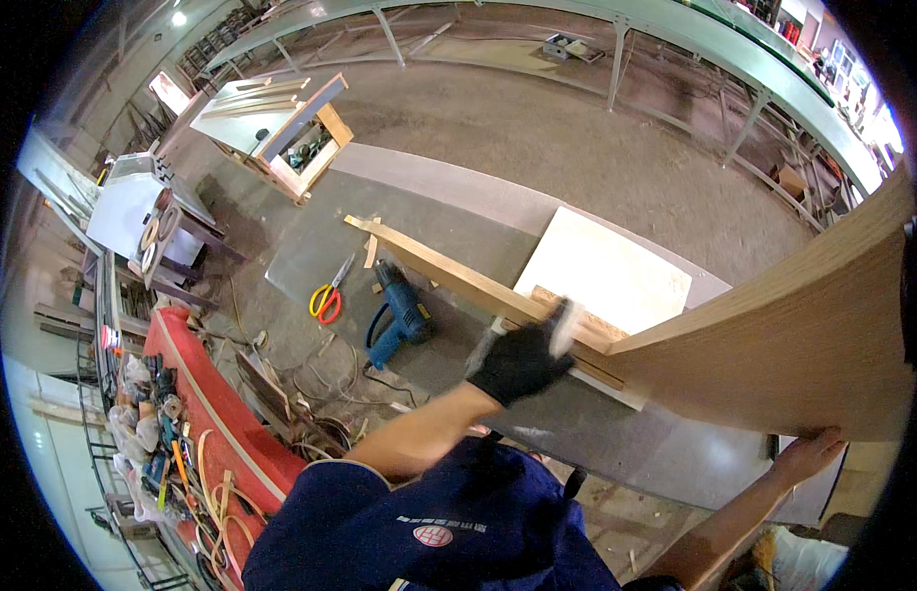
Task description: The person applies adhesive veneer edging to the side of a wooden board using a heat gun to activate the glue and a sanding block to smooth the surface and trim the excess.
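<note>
A large curved wood-grain panel point(774, 335) stands on the right, its end meeting a long narrow wooden strip point(448, 276) that runs to the upper left. My left hand point(522, 364), in a black glove, is closed at this junction around something pale, smeared by motion; I cannot make out what it is. Bare, my right hand point(811, 459) grips the panel's lower edge. A blue heat gun point(404, 313) lies left of the strip on a dark grey tabletop point(320, 241). Beside it are scissors point(327, 295) with red and yellow handles.
Under the strip lies a pale board point(606, 266). A cord trails from the heat gun. To the left, a red surface point(207, 394) borders a clutter of tools and bags. A small workbench point(271, 128) stands at the far left; a long green conveyor-like table point(675, 49) spans the back.
</note>
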### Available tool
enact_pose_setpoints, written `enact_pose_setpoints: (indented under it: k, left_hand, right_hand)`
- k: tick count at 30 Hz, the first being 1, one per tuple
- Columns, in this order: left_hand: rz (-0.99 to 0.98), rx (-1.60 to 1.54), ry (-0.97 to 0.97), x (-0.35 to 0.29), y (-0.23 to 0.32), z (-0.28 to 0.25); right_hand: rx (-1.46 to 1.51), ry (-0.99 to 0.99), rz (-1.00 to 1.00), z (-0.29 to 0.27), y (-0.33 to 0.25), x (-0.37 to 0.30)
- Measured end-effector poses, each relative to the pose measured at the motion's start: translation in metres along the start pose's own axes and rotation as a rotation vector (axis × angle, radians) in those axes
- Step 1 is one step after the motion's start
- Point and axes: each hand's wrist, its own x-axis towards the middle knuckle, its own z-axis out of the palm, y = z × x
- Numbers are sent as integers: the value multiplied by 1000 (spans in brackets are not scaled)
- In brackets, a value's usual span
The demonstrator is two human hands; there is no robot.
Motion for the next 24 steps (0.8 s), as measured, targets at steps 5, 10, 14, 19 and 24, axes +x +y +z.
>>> enact_pose_setpoints:
  k: [5, 10, 14, 19, 24]
  left_hand:
    - [90, 64, -23, 2, 5, 12]
    - [-87, 37, 115, -1, -40, -49]
    - [-12, 111, 16, 4, 8, -5]
    - [128, 55, 34, 7, 16, 21]
    - [-217, 191, 289, -2, -70, -73]
  right_hand:
    - [-39, 9, -67, -1, 1, -5]
    - [-55, -5, -39, 0, -8, -8]
    - [-81, -10, -81, 8, -5, -3]
    - [-235, 56, -46, 12, -6, 0]
    - [-250, 3, -90, -2, -2, 2]
